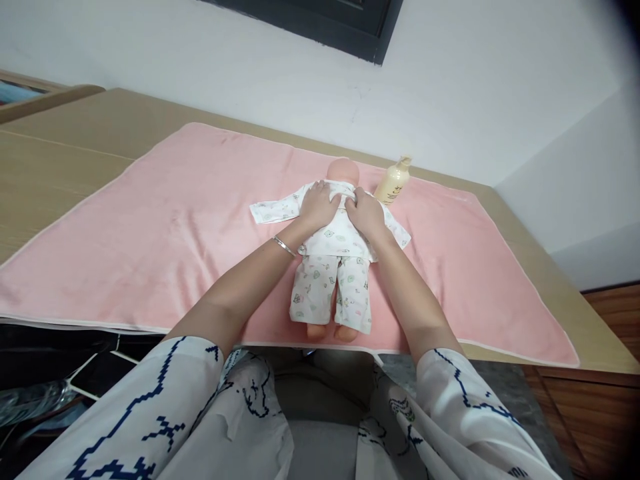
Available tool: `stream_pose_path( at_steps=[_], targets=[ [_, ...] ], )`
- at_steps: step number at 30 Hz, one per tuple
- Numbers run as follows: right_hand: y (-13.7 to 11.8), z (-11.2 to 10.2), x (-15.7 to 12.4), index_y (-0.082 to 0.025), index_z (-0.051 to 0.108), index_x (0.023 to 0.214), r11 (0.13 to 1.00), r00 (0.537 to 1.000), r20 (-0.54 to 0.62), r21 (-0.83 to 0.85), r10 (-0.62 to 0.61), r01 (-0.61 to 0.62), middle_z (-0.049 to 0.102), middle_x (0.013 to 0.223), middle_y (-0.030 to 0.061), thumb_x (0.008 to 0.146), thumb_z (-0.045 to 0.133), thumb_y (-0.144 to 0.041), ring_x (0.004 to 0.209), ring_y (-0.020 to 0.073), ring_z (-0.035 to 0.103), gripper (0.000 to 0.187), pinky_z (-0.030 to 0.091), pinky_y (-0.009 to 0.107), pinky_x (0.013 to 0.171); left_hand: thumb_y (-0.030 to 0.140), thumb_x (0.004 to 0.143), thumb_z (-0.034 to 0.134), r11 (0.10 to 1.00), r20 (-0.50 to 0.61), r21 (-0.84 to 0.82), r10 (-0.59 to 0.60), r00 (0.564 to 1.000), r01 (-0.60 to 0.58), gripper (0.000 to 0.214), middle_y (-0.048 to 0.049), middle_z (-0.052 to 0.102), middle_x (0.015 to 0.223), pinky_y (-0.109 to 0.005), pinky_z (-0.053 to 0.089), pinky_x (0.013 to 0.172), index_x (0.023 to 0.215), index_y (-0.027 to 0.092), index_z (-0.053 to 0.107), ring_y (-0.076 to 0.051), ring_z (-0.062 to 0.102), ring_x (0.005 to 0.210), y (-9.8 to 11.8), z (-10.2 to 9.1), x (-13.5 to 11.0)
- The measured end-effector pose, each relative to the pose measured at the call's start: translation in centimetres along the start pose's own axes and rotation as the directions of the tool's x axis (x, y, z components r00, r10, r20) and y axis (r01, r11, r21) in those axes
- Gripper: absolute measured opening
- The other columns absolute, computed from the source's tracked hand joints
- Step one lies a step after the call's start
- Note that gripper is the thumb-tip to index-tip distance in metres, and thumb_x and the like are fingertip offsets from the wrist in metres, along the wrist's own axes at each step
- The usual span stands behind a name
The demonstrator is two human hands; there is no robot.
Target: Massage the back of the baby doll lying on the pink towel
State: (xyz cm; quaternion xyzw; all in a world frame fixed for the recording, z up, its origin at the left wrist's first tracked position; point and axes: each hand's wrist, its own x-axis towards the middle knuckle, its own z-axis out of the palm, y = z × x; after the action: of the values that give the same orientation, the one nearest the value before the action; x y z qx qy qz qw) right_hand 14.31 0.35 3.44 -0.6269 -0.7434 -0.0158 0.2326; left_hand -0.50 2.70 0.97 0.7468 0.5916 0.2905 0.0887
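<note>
A baby doll [343,172] lies stretched out on a pink towel [165,220], its bare head away from me and its feet near the towel's front edge. No features show on the head. It wears a white printed top [336,239] and matching trousers [316,290]. My left hand [320,207] rests on the doll's upper body at the left, fingers extended. On the opposite side, my right hand [367,212] lies on the top with its thumb toward the middle. Both hands are open and press lightly against the cloth, side by side.
A cream pump bottle [394,183] stands beyond my right hand, close to the doll's right-hand sleeve. The towel covers much of a wooden table [65,160] set against a white wall [440,87]. A dark-framed window or panel [345,27] is above.
</note>
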Motion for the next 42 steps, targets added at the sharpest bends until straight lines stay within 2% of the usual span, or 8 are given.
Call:
stream_pose_path(
  at_steps=[11, 16, 24, 29, 35, 39, 42],
  targets=[
    [-0.4, 0.1, -0.3, -0.015, 0.054, 0.112, 0.996, 0.996, -0.003, 0.018, 0.089, -0.088, 0.070, 0.104, 0.0196, 0.094, 0.034, -0.039, 0.099, 0.0366, 0.064, 0.036, 0.049, 0.047, 0.082, 0.043, 0.099, 0.033, 1.000, 0.000, 0.027, 0.000, 1.000, 0.000, 0.058, -0.0185, 0.044, 0.154, -0.038, 0.025, 0.122, 0.142, 0.005, 0.045, -0.028, 0.037, 0.146, 0.5, -0.4, -0.3],
    [-0.4, 0.1, -0.4, -0.015, 0.055, 0.107, 0.996, 0.996, -0.036, 0.039, 0.082, -0.080, 0.070, 0.101, 0.0184, 0.093, 0.036, -0.040, 0.094, 0.0342, 0.065, 0.035, 0.050, 0.044, 0.079, 0.042, 0.100, 0.030, 0.993, -0.046, 0.110, -0.045, 0.998, 0.050, 0.057, -0.0214, 0.051, 0.147, -0.040, 0.031, 0.118, 0.134, 0.002, 0.052, -0.030, 0.045, 0.140, 1.5, -0.8, -1.1],
    [-0.5, 0.2, -0.5, -0.016, 0.059, 0.104, 0.998, 0.997, -0.055, 0.048, 0.051, -0.048, 0.070, 0.103, 0.0178, 0.093, 0.034, -0.036, 0.095, 0.0322, 0.063, 0.034, 0.049, 0.043, 0.081, 0.042, 0.100, 0.031, 0.989, -0.056, 0.119, -0.077, 0.996, 0.083, 0.056, -0.0223, 0.053, 0.144, -0.042, 0.035, 0.115, 0.130, 0.002, 0.055, -0.032, 0.047, 0.137, 2.0, -1.1, -1.4],
    [-0.4, 0.3, -0.4, -0.015, 0.059, 0.107, 0.997, 0.997, -0.045, 0.062, 0.055, -0.052, 0.069, 0.106, 0.0185, 0.093, 0.033, -0.035, 0.098, 0.0331, 0.063, 0.036, 0.049, 0.045, 0.085, 0.039, 0.100, 0.033, 0.991, -0.069, 0.115, -0.056, 0.996, 0.064, 0.051, -0.0232, 0.057, 0.140, -0.043, 0.036, 0.114, 0.125, 0.002, 0.058, -0.033, 0.050, 0.134, 2.1, -1.0, -1.5],
    [-0.3, 0.3, -0.3, -0.015, 0.059, 0.111, 0.997, 0.999, -0.022, 0.070, 0.044, -0.043, 0.068, 0.110, 0.0188, 0.093, 0.032, -0.034, 0.103, 0.0340, 0.062, 0.037, 0.049, 0.047, 0.088, 0.034, 0.101, 0.031, 0.989, -0.089, 0.149, 0.025, 0.996, -0.012, 0.047, -0.0232, 0.063, 0.129, -0.046, 0.041, 0.108, 0.119, 0.003, 0.061, -0.034, 0.056, 0.125, 2.3, -0.9, -1.5],
    [0.0, 0.5, -0.1, -0.015, 0.058, 0.112, 0.996, 1.000, -0.027, 0.093, 0.000, 0.003, 0.067, 0.113, 0.0188, 0.093, 0.031, -0.032, 0.108, 0.0352, 0.060, 0.037, 0.048, 0.049, 0.091, 0.034, 0.102, 0.030, 0.985, -0.096, 0.171, 0.046, 0.994, -0.029, 0.048, -0.0240, 0.064, 0.126, -0.046, 0.041, 0.106, 0.121, 0.002, 0.060, -0.034, 0.057, 0.123, 2.2, -0.9, -1.6],
    [0.7, 0.8, 0.2, -0.016, 0.059, 0.113, 0.991, 0.999, -0.025, 0.129, -0.032, 0.035, 0.068, 0.113, 0.0173, 0.092, 0.033, -0.032, 0.109, 0.0347, 0.060, 0.037, 0.048, 0.049, 0.093, 0.033, 0.102, 0.030, 0.979, -0.085, 0.186, 0.105, 0.991, -0.088, 0.047, -0.0234, 0.065, 0.125, -0.045, 0.042, 0.105, 0.122, 0.003, 0.060, -0.033, 0.058, 0.122, 2.3, -0.9, -1.6]
  ],
)
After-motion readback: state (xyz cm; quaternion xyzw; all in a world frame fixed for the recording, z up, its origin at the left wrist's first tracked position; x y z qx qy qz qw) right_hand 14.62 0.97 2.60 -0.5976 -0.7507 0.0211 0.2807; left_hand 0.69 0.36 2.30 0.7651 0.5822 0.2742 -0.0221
